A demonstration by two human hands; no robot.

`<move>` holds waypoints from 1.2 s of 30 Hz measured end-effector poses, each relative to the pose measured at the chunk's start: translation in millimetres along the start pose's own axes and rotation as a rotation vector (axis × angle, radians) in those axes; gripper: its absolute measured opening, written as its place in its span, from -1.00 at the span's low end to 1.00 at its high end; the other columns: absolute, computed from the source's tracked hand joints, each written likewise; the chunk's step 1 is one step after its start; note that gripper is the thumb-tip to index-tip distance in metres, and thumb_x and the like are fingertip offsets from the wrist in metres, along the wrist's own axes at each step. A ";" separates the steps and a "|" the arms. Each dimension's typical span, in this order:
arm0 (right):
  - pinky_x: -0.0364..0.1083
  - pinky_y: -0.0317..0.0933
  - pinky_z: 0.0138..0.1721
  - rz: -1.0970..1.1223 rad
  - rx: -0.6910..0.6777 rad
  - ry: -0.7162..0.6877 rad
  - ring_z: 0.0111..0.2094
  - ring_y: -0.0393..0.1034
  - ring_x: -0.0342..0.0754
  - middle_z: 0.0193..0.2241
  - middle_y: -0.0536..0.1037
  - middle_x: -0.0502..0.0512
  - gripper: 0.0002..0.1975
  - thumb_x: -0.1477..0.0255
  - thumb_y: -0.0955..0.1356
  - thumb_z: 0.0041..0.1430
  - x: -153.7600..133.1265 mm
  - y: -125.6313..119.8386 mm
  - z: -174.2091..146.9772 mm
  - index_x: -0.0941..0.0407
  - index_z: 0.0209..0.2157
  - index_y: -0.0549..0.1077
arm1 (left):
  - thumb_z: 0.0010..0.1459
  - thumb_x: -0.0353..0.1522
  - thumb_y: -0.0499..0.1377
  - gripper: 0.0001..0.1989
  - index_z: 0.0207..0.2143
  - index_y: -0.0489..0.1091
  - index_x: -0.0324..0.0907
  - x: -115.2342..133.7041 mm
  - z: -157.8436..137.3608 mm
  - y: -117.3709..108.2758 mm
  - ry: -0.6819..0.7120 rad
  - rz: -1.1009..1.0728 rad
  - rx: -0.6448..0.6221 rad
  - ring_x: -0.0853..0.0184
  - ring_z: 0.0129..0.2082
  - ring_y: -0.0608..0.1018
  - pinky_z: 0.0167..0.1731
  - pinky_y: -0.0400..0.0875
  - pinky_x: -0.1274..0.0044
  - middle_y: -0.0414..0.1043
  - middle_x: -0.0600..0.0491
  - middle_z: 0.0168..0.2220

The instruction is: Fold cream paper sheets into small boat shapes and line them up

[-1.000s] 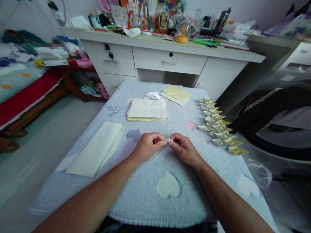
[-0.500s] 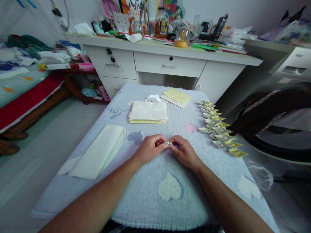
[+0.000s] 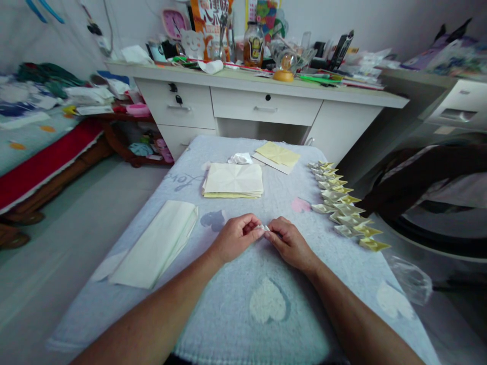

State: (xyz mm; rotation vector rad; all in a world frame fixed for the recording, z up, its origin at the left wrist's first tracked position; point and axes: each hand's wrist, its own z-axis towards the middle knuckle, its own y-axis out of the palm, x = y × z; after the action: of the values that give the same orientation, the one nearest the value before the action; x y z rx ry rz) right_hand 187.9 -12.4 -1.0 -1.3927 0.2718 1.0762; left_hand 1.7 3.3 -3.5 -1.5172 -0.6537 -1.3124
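Note:
Between my two hands, over the middle of the cloth-covered table [image 3: 228,309], is a small folded white paper piece [image 3: 263,228], mostly hidden by the fingers. My left hand [image 3: 238,237] pinches its left side with thumb and fingers. From the other side my right hand [image 3: 291,241] holds it, thumb in front. Beyond the hands lies a stack of creased white and yellow paper sheets [image 3: 233,178]. Along the right edge stand several folded paper boats [image 3: 344,209], white and yellow, in a slanting row.
A long folded pale paper [image 3: 158,243] lies on the left. Crumpled white paper [image 3: 240,158] and loose yellow paper [image 3: 277,153] are at the back. A clear plastic bag [image 3: 411,279] hangs at the right edge. Behind are a cluttered white desk [image 3: 266,104] and a washing machine [image 3: 456,109].
Both hands stay pinched on the small paper piece, with slight finger shifts. The whole view has moved a little, so things appear slightly lower.

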 end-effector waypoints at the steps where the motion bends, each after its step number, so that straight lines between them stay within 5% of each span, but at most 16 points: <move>1: -0.06 0.04 -0.28 0.002 -0.003 -0.005 -0.39 0.22 -0.08 -0.54 0.37 0.00 -0.68 0.28 0.22 0.32 0.0 0.6 -0.2 0.10 -0.50 0.33 | 0.13 -0.25 0.16 -0.80 -0.34 0.40 -0.22 0.2 -0.4 0.3 0.000 0.005 -0.009 0.47 -0.51 0.31 -0.50 0.17 0.63 0.31 0.17 -0.50; 36: -0.06 0.01 -0.20 -0.066 -0.058 -0.007 -0.41 0.24 -0.12 -0.55 0.39 -0.02 -0.63 0.23 0.22 0.33 3.0 10.8 -1.5 0.12 -0.49 0.37 | 0.19 -0.36 0.09 -0.83 -0.43 0.41 -0.20 2.2 -2.2 1.7 0.112 0.157 0.009 0.39 -0.42 0.44 -0.35 0.27 0.58 0.43 0.10 -0.47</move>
State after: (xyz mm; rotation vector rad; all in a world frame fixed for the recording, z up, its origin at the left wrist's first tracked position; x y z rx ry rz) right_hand 182.2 -14.3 -10.6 -1.4396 0.1899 1.0411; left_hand 2.9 0.2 -2.2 -1.4462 -0.4587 -1.2627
